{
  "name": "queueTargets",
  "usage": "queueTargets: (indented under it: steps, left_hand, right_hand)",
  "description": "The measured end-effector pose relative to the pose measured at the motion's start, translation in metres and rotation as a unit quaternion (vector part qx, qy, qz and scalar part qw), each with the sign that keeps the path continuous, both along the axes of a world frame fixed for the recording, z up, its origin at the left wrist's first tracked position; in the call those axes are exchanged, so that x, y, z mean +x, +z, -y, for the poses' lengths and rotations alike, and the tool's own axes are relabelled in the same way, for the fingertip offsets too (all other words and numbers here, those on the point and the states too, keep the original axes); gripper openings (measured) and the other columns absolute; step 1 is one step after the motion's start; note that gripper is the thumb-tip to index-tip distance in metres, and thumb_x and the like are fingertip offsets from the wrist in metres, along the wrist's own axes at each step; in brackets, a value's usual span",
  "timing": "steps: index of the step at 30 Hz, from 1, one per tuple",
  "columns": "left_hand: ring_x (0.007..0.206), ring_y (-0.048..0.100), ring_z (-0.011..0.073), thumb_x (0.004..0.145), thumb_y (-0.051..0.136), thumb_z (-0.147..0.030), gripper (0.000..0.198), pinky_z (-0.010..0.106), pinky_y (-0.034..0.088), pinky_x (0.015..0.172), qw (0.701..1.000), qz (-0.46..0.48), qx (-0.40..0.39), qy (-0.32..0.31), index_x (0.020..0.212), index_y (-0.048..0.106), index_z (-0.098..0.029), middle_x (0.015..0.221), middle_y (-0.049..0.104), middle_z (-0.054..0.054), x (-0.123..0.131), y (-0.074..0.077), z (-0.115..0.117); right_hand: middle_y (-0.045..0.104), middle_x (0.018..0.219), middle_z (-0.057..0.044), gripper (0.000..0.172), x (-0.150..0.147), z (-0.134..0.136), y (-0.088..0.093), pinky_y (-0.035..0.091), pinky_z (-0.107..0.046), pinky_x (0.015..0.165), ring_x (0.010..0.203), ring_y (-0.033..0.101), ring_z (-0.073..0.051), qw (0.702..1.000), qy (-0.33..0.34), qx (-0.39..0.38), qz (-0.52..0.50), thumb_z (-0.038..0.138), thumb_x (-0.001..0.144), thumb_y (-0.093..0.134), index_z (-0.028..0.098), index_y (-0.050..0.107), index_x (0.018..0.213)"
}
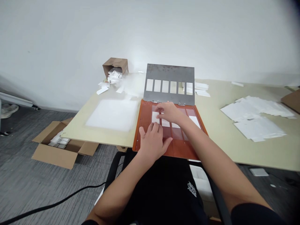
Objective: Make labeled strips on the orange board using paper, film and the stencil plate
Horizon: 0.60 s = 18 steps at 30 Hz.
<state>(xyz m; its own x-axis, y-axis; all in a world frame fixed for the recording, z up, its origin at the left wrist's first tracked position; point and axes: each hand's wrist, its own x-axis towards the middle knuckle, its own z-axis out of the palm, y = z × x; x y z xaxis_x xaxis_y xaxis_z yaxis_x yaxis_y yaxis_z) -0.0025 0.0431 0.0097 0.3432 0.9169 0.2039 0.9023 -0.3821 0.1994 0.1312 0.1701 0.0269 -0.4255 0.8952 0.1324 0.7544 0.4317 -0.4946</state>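
An orange-brown board [165, 153] lies on the table edge in front of me, its hinged grey metal frame [170, 72] raised at the back. The frame has a row of rectangular windows. Several white cards lie in a row on the board, one of them [194, 121] near its right side. My right hand [170, 112] curls over the leftmost white card [154, 117], thumb and fingers at its right edge. At that card's lower edge rest the fingertips of my left hand [152, 139], its thumb and little finger spread apart. My hands partly hide the middle cards.
A translucent white sheet [113, 114] lies left of the board. Behind it, a tipped cardboard box [122, 63] spills white cards. White sheets or sleeves [257, 109] are spread on the right. On the floor at left stands an open carton [55, 153]; a black cable [77, 189] runs nearby.
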Motion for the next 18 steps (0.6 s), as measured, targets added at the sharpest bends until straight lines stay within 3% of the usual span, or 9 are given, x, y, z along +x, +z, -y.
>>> queueTargets:
  steps: [3,7,15,18]
  left_hand:
    - [0.120,0.051,0.0318,0.096,0.042,-0.051,0.050,0.062,0.037,0.101,1.000,-0.007,-0.008,0.003,0.125,0.056,-0.013,0.125,0.060,0.016,0.000,0.003,0.000]
    - [0.122,0.051,0.0329,0.097,0.040,-0.051,0.051,0.062,0.037,0.102,1.000,-0.012,-0.021,0.001,0.127,0.056,-0.013,0.126,0.060,0.017,0.000,0.006,-0.001]
    - [0.123,0.051,0.0332,0.098,0.039,-0.050,0.055,0.065,0.037,0.102,1.000,-0.010,-0.026,0.000,0.132,0.053,-0.009,0.131,0.059,0.018,-0.001,0.008,0.005]
    - [0.123,0.051,0.0330,0.099,0.038,-0.050,0.055,0.066,0.036,0.102,0.999,-0.017,-0.028,0.001,0.130,0.055,-0.008,0.131,0.060,0.018,-0.001,0.010,0.015]
  right_hand:
    - [0.074,0.097,-0.001,0.015,-0.001,0.000,0.002,0.030,-0.058,0.108,0.090,0.066,-0.021,0.999,0.003,-0.007,0.039,0.014,0.074,0.070,0.024,0.073,0.085]
    - [0.075,0.093,-0.001,0.014,-0.002,0.005,0.006,0.010,-0.069,0.108,0.104,0.061,-0.025,0.992,-0.014,-0.010,0.124,0.020,0.085,0.064,0.028,0.076,0.083]
    - [0.075,0.096,-0.004,0.019,0.000,0.016,0.012,0.021,-0.062,0.098,0.107,0.057,-0.028,0.989,0.014,-0.009,0.149,0.022,0.088,0.059,0.028,0.077,0.084]
    - [0.075,0.098,-0.005,0.019,0.000,0.026,0.011,0.019,-0.063,0.099,0.107,0.058,-0.029,0.989,0.019,-0.005,0.144,0.022,0.089,0.059,0.027,0.077,0.084]
